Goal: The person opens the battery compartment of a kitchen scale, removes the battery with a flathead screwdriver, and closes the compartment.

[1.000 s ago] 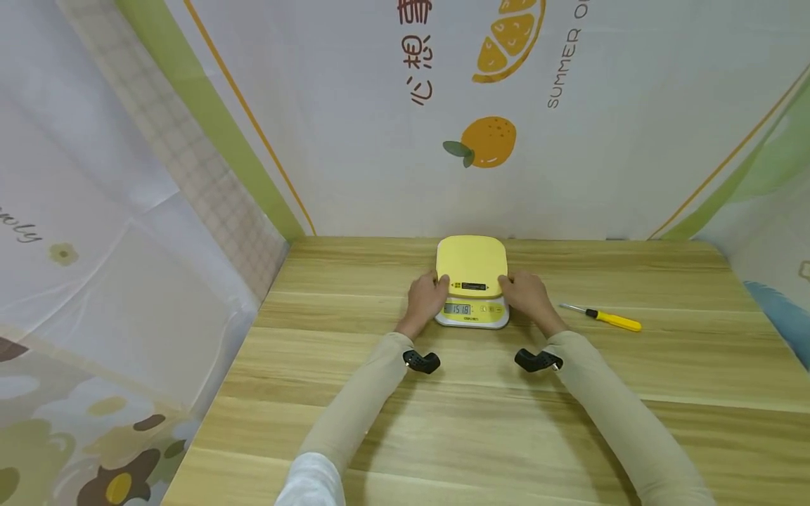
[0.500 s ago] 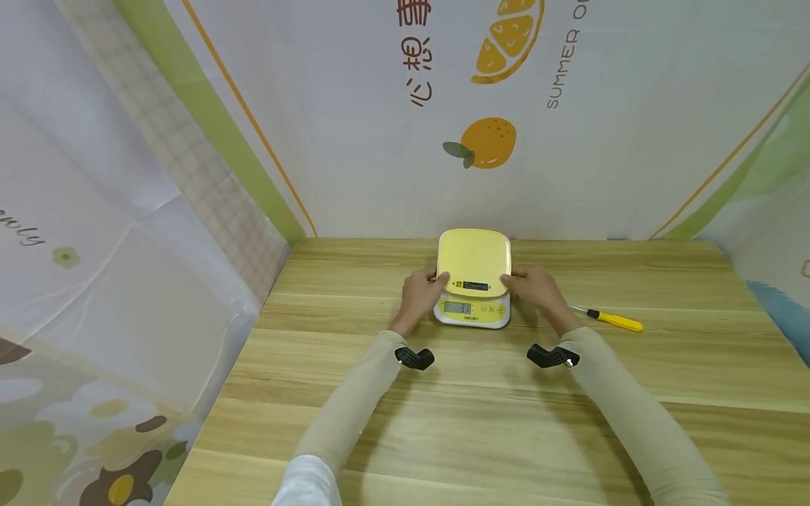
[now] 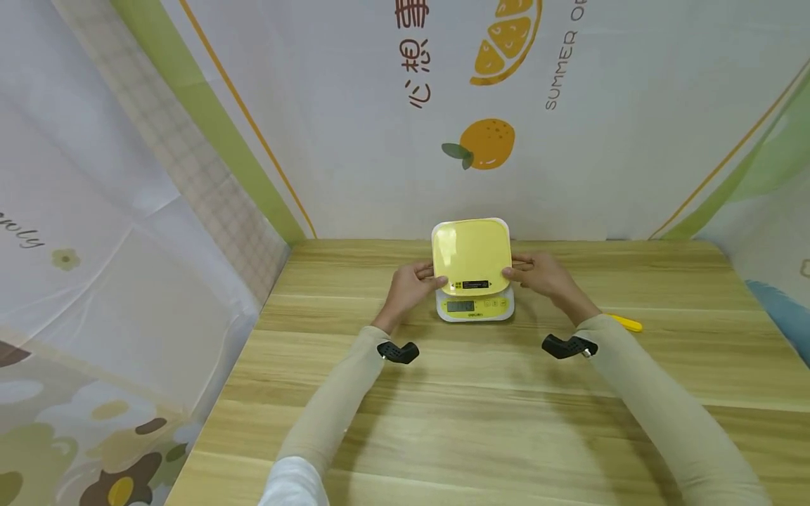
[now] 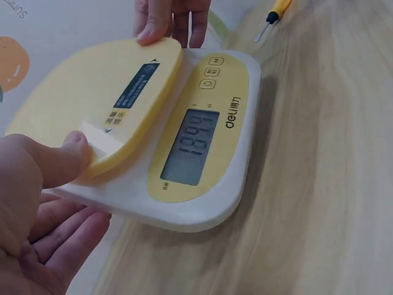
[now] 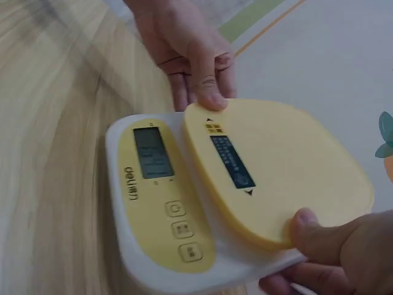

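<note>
A yellow and white digital kitchen scale [image 3: 471,253] is gripped from both sides at the far part of the table, its back end raised and tilted. My left hand [image 3: 408,287] holds its left edge, thumb on the yellow platform [image 4: 80,80] and fingers under the white base [image 4: 184,215]. On the opposite edge, my right hand [image 3: 545,275] does the same, with the thumb pressing the platform [image 5: 288,160] and the fingers partly hidden below. Digits show on the display [image 4: 191,147] in the left wrist view.
A screwdriver with a yellow handle [image 3: 625,322] lies on the wooden table [image 3: 468,422], right of the scale and partly behind my right forearm. A white printed cloth [image 3: 354,140] hangs at the table's back edge. Black camera mounts [image 3: 399,352] sit on both wrists.
The scale's back end has risen and tilted up. My fingers have slid under its sides and both wrists have spread outward. My right forearm now covers the screwdriver's shaft.
</note>
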{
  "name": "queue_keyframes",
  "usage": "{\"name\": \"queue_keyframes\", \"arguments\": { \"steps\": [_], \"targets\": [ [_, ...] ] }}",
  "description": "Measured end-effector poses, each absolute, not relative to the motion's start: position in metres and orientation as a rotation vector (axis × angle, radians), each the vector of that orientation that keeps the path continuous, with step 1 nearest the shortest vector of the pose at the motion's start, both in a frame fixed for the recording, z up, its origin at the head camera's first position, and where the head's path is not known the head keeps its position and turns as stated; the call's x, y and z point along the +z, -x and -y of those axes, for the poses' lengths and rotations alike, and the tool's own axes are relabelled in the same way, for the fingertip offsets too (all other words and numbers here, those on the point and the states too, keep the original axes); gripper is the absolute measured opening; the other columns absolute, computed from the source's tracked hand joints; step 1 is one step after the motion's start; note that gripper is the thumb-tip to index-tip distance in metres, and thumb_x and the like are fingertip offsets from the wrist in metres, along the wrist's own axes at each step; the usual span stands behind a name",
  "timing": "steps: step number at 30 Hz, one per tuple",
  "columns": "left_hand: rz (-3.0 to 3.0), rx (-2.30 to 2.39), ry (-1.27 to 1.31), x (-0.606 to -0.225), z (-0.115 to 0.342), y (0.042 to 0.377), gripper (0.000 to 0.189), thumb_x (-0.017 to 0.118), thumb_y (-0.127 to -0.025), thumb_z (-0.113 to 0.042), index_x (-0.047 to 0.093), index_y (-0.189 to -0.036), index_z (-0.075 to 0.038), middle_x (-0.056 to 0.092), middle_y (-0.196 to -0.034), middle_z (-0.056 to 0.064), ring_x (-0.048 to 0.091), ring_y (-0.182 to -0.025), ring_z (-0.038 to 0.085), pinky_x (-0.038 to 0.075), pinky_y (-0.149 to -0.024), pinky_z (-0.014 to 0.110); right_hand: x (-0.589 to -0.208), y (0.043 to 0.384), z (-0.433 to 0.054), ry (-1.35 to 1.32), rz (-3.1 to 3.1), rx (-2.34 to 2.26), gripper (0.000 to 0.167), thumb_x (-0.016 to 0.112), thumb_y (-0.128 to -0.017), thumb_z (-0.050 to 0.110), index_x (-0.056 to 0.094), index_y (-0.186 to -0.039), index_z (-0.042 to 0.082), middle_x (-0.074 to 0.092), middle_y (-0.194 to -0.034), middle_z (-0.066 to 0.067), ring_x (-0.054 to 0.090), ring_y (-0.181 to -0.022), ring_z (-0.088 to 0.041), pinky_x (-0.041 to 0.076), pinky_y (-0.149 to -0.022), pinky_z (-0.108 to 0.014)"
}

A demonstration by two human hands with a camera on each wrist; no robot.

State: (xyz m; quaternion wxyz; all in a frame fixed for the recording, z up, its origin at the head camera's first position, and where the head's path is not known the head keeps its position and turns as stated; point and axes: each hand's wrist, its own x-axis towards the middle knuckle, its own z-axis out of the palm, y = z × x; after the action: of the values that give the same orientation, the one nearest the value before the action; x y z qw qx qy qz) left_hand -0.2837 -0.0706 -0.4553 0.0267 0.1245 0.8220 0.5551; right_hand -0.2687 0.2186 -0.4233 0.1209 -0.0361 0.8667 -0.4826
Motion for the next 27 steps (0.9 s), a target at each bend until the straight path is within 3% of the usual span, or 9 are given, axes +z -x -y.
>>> {"name": "queue_keyframes", "arguments": {
  "steps": [6, 10, 18, 27],
  "targets": [
    [-2.512, 1.735, -0.511, -0.451, 0.076, 0.288, 0.056, 0.080, -0.091, -0.018, 0.060, -0.138, 0.005, 0.071, -0.125, 0.017, 0.072, -0.110, 0.025, 0.064, -0.089, 0.029, -0.416, 0.267, -0.223, 0.253, -2.695, -1.337, 0.060, 0.071, -0.099, 0.029, 0.051, -0.149, 0.001, 0.066, -0.130, -0.018, 0.062, -0.122, -0.040, 0.048, -0.111, -0.060],
    [-2.490, 1.781, -0.558, -0.449, 0.077, 0.291, 0.055, 0.081, -0.090, -0.017, 0.062, -0.136, 0.004, 0.071, -0.124, 0.018, 0.073, -0.107, 0.026, 0.064, -0.087, 0.027, -0.412, 0.266, -0.226, 0.389, -2.770, -1.341, 0.052, 0.073, -0.098, 0.023, 0.058, -0.141, -0.002, 0.071, -0.122, -0.020, 0.068, -0.115, -0.038, 0.056, -0.102, -0.057],
    [-2.538, 1.773, -0.706, -0.444, 0.081, 0.292, 0.054, 0.082, -0.086, -0.016, 0.064, -0.131, 0.006, 0.072, -0.120, 0.021, 0.073, -0.107, 0.029, 0.064, -0.089, 0.027, -0.412, 0.262, -0.231, 0.545, -2.792, -1.370, 0.042, 0.076, -0.095, 0.015, 0.063, -0.129, -0.006, 0.073, -0.116, -0.022, 0.072, -0.105, -0.036, 0.064, -0.088, -0.046],
    [-2.621, 1.649, -0.947, -0.436, 0.089, 0.293, 0.043, 0.083, -0.084, -0.011, 0.069, -0.123, -0.003, 0.074, -0.118, 0.014, 0.073, -0.106, 0.025, 0.064, -0.090, 0.031, -0.417, 0.261, -0.236, 0.773, -2.852, -1.373, 0.029, 0.083, -0.087, 0.008, 0.067, -0.109, -0.003, 0.076, -0.105, -0.020, 0.075, -0.096, -0.034, 0.065, -0.077, -0.025]
  ]
}}
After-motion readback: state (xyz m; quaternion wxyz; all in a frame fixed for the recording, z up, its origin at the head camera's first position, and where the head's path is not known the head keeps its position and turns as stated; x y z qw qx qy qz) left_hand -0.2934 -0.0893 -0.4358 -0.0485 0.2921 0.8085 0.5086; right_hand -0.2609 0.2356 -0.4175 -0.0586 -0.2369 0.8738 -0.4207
